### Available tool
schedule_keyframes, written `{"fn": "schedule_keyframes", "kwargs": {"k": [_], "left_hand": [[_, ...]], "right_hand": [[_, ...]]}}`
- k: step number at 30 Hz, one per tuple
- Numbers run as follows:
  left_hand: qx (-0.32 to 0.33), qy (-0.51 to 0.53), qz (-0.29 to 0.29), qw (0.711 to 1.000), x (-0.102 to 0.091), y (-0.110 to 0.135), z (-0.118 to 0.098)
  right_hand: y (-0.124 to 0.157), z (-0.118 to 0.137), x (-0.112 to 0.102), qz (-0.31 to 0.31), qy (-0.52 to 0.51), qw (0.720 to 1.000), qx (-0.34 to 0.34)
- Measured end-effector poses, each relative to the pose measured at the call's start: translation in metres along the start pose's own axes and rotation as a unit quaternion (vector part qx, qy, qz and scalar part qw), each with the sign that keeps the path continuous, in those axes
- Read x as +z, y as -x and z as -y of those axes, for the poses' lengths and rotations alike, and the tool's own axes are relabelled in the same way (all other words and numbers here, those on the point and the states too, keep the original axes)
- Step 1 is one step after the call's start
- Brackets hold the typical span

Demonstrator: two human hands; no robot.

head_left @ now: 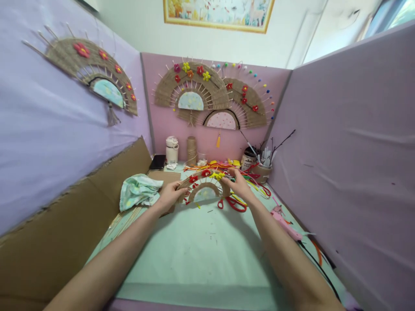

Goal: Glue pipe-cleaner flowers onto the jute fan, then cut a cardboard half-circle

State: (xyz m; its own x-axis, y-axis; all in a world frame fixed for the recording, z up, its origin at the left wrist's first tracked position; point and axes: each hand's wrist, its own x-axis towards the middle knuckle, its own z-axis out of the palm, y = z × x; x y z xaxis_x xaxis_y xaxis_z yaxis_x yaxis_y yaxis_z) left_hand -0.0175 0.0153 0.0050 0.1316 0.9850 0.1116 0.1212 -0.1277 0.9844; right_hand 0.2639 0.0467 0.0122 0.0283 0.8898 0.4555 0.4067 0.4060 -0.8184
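Observation:
A small twine-wrapped fan (203, 185) with red and yellow flowers along its arc is held up over the green table cover. My left hand (170, 194) grips its left end, thumb in front and fingers mostly behind. At the right end, my right hand (239, 183) pinches the fan's edge beside the yellow flowers (217, 176). A pale floral half-circle (205, 194) fills the fan's inner part. Just behind and below the right hand lie red-handled scissors (236, 204), partly hidden by the fan.
Crumpled floral cloth (139, 190) and cardboard (165, 175) lie at left. Behind stand a white bottle (172, 150), a twine spool (191, 151) and a pot of twigs (262, 172), near colourful pipe cleaners (264, 190). A pink glue gun (287, 223) with its cord lies right. Larger fans (194, 82) hang on the partitions.

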Motion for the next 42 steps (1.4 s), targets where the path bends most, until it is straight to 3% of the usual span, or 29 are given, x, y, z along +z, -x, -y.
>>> {"fn": "schedule_keyframes", "kwargs": {"k": [3,7,12,21,23,27,32,37,42], "left_hand": [[-0.028,0.044,0.022,0.998,0.004,-0.002,0.013],[-0.050,0.087,0.046,0.994,0.006,-0.003,0.023],[-0.044,0.085,0.045,0.994,0.008,-0.001,0.025],[-0.042,0.064,0.028,0.997,0.002,0.001,0.033],[-0.007,0.034,0.009,0.999,0.002,-0.001,0.033],[0.086,-0.006,-0.096,0.992,0.000,-0.006,0.037],[0.113,-0.036,-0.159,0.980,-0.007,-0.012,0.049],[0.122,-0.087,-0.150,0.977,-0.007,-0.010,0.049],[0.133,-0.112,-0.130,0.976,-0.002,-0.006,0.039]], "right_hand": [[-0.009,-0.004,-0.009,0.087,-0.071,0.992,0.062],[-0.014,-0.004,-0.014,0.098,-0.078,0.989,0.076],[-0.018,0.005,-0.009,0.164,-0.062,0.982,0.070],[-0.023,0.009,0.008,0.173,-0.069,0.982,0.044],[-0.024,0.011,0.006,0.153,-0.067,0.985,0.041],[-0.034,0.010,-0.009,0.091,-0.038,0.995,0.032],[-0.052,0.011,-0.055,-0.079,0.050,0.996,0.007],[-0.040,0.029,-0.129,-0.267,0.199,0.943,-0.015],[0.005,0.036,-0.182,-0.342,0.358,0.867,0.055]]}}
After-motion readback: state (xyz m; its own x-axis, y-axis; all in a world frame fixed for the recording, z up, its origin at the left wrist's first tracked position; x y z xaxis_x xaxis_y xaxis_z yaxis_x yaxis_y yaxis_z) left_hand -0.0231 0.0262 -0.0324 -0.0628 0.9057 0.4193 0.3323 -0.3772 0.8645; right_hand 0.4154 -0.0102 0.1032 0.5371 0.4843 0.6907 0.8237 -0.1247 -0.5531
